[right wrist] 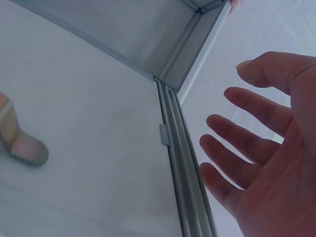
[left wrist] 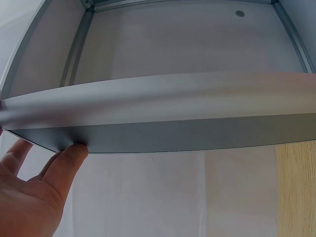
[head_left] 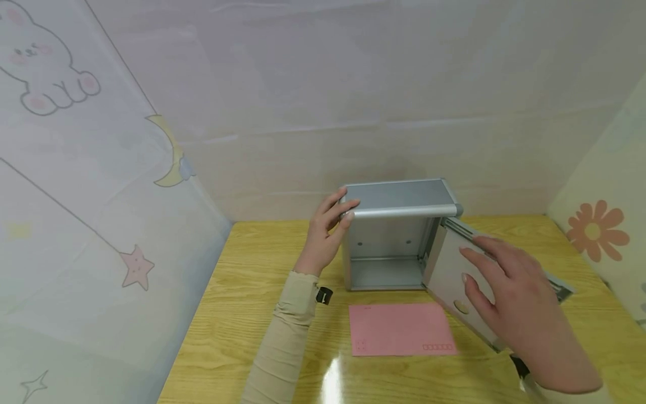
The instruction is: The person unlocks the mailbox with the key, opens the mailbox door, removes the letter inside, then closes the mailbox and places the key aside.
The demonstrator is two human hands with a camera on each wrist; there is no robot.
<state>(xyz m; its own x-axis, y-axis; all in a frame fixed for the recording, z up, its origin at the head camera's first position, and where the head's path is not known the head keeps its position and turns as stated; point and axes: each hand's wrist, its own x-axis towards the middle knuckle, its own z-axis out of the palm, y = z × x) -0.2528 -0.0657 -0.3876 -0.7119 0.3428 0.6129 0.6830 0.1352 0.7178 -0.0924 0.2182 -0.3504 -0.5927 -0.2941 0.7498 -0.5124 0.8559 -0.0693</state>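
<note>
A grey metal box point(head_left: 404, 196) with silver edge trim stands on the table, its front facing me. Its hinged door point(head_left: 454, 264) is swung out to the right, and a small latch tab point(head_left: 461, 306) shows on the door's inner face. My left hand point(head_left: 325, 233) holds the box's upper left corner, fingers on the top panel and thumb at the front edge. Beside the door's top edge is my right hand point(head_left: 520, 292), fingers spread and loosely bent, with nothing held. In the right wrist view its fingertips point(right wrist: 207, 173) are close to the door edge; contact cannot be told.
A pink envelope point(head_left: 402, 330) lies flat on the wooden table point(head_left: 262, 269) in front of the box, partly beside the door's lower edge. A pale wall covering point(head_left: 353, 112) hangs behind the table, with printed sheets at both sides.
</note>
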